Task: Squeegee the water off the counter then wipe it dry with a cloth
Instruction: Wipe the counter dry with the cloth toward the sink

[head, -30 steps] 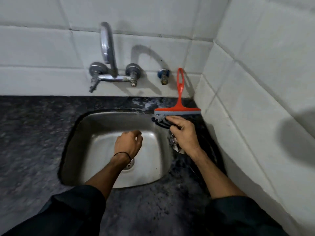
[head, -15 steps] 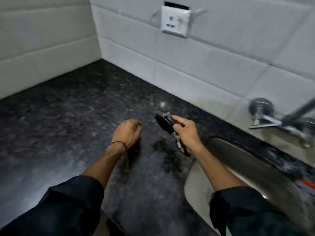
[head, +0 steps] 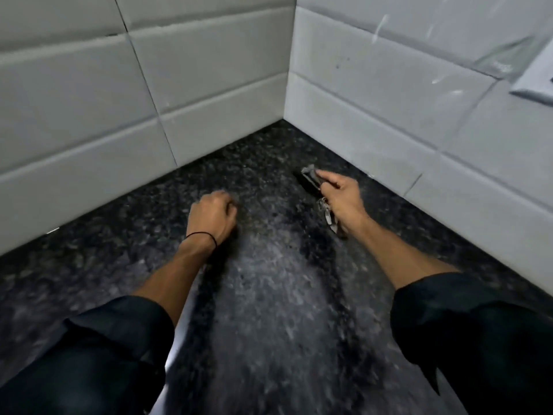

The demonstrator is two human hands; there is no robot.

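Observation:
My right hand (head: pixel 341 196) grips a dark cloth (head: pixel 309 179), bunched, with one end sticking out past my fingers and another bit hanging below my palm. It hovers just above the black speckled counter (head: pixel 269 295), near the corner where two tiled walls meet. My left hand (head: pixel 214 218) is a closed fist with nothing in it, held low over the counter to the left of the cloth. A thin black band circles that wrist. The squeegee and the sink are out of view.
White tiled walls (head: pixel 119 100) rise on the left and on the right, meeting in a corner behind my hands. A white plate on the wall (head: pixel 538 82) shows at the right edge. Dark sleeves cover both forearms near the frame's bottom.
The view has swung left from the sink and the red squeegee to the counter's corner. My right hand carried the cloth along, and my left fist moved with it.

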